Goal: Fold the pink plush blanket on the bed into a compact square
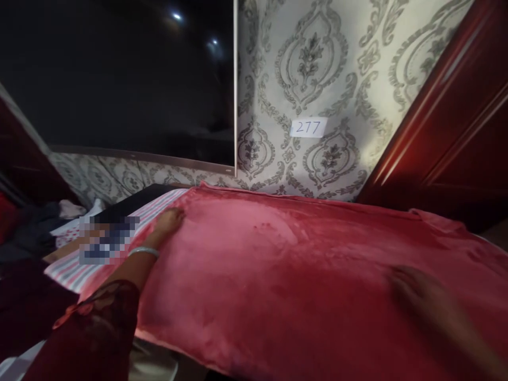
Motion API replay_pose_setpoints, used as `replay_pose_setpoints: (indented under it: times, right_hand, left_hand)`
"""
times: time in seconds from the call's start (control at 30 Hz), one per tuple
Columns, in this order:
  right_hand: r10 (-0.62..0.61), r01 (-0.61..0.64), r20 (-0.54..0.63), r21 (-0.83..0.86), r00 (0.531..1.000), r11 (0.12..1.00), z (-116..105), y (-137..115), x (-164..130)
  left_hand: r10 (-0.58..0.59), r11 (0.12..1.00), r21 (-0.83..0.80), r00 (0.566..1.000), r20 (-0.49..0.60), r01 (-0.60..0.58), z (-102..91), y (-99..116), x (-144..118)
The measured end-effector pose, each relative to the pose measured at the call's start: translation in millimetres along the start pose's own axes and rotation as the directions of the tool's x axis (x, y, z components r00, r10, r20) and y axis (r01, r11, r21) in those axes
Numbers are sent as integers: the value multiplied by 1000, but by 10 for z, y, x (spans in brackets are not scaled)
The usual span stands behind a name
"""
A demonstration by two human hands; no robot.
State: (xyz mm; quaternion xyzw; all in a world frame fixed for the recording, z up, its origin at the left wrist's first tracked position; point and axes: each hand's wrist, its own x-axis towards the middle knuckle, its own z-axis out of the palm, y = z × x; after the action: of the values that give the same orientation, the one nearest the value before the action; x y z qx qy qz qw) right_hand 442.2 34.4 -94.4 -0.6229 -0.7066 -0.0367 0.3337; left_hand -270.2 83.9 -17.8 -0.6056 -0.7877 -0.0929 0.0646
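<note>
A red plush cloth (246,264) lies spread over a raised surface, with lighter and darker patches in its nap. My left hand (171,219) rests on the cloth near its left edge, fingers laid on the fabric. A pale bracelet (143,251) circles that wrist below a dark red sleeve (99,317). Over on the right part of the cloth, my right hand (416,288) is low against the fabric and smeared by motion, so its fingers are unclear. A striped white, pink and grey fabric (153,209) shows beyond the cloth's left side.
A large dark television screen (119,79) stands behind on the left. Patterned wallpaper (309,58) carries a paper label (308,127) reading 277. Dark red glossy wood (448,116) borders the right. Folded clothes (27,233) are piled at the left.
</note>
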Motion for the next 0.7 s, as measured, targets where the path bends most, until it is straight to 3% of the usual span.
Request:
replay_pose_setpoints:
  times: [0.03, 0.17, 0.27, 0.4, 0.53, 0.7]
  right_hand:
    - [-30, 28, 54, 52, 998, 998, 83, -169, 112]
    - [-177, 163, 54, 198, 983, 966, 501, -877, 587]
    - [-249, 223, 78, 251, 965, 942, 807, -1199, 891]
    - [-269, 206, 171, 315, 948, 926, 1088, -1318, 1134]
    - [-230, 121, 277, 360, 933, 925, 1243, -1330, 1177]
    - [-197, 130, 255, 256, 947, 958, 1321, -1365, 1101]
  left_hand:
    - [-40, 999, 6, 999, -6, 40, 8, -9, 26]
    - [-203, 979, 17, 979, -10, 204, 38, -32, 103]
    - [-233, 972, -9, 972, 37, 234, 33, -52, 158]
    - [-219, 973, -55, 970, 101, 225, -26, -160, 222]
    - [-250, 957, -112, 957, 146, 267, -120, -324, 342]
    - [-185, 957, -194, 970, 157, 214, -179, -408, 563]
